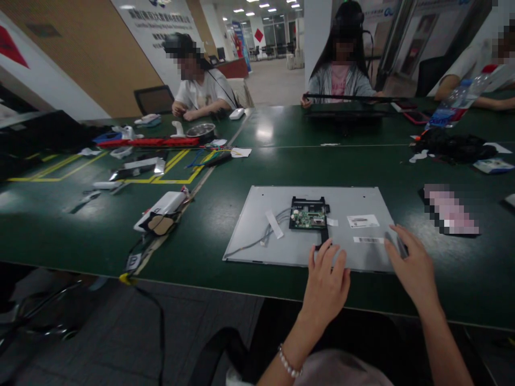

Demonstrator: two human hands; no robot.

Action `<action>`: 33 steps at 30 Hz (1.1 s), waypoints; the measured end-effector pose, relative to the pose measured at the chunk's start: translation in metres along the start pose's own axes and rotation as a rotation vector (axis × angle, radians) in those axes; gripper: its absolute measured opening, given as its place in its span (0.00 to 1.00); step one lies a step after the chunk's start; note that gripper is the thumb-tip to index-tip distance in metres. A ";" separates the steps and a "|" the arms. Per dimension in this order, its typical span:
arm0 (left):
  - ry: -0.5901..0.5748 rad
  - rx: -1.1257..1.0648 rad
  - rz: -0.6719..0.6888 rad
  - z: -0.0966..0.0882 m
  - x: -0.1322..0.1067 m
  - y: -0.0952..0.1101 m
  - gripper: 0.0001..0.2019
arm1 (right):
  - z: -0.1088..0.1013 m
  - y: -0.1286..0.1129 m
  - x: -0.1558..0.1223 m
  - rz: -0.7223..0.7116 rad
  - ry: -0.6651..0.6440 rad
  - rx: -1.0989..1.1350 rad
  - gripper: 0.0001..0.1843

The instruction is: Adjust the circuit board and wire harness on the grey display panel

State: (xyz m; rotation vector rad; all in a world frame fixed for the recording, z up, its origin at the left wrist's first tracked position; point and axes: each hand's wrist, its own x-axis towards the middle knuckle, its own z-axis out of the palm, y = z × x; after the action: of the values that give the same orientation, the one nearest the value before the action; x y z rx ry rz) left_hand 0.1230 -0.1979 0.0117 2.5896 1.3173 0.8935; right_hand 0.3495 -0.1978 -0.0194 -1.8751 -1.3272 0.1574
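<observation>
A flat silver-grey panel [249, 225], which looks like the back of a display screen, lies on the green table in front of me. Mounted on it is a green circuit board [308, 217] in a black frame, with grey cables [267, 234] running to its left and a strip of white tape over them. Two white labels [362, 221] are stuck on the right part. My left hand [326, 276] is over the near edge of the panel, fingers spread and holding nothing. By the right edge is my right hand [416, 271], thumb and fingers apart; whether it touches the panel I cannot tell.
A pixelated phone-like object [450, 210] lies to the right. On the left are a white power strip [163, 212] with a black cable, and scattered parts. Across the table, one person holds a dark panel [350, 107]; others sit nearby. Bottles [450, 104] stand far right.
</observation>
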 end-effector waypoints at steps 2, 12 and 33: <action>-0.001 0.002 -0.006 0.000 0.000 0.000 0.16 | 0.006 -0.007 -0.002 -0.015 -0.018 0.016 0.27; 0.090 -0.097 -0.088 -0.004 -0.002 -0.002 0.19 | 0.023 -0.037 -0.010 -0.293 -0.379 -0.105 0.27; 0.322 -0.353 -0.306 -0.012 -0.007 -0.010 0.16 | 0.063 -0.104 -0.014 -0.487 -0.540 -0.310 0.31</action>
State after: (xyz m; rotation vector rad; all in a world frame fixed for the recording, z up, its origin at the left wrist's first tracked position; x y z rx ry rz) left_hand 0.1065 -0.1987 0.0151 1.9749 1.4209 1.3747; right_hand 0.2343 -0.1636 0.0048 -1.7529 -2.2499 0.2229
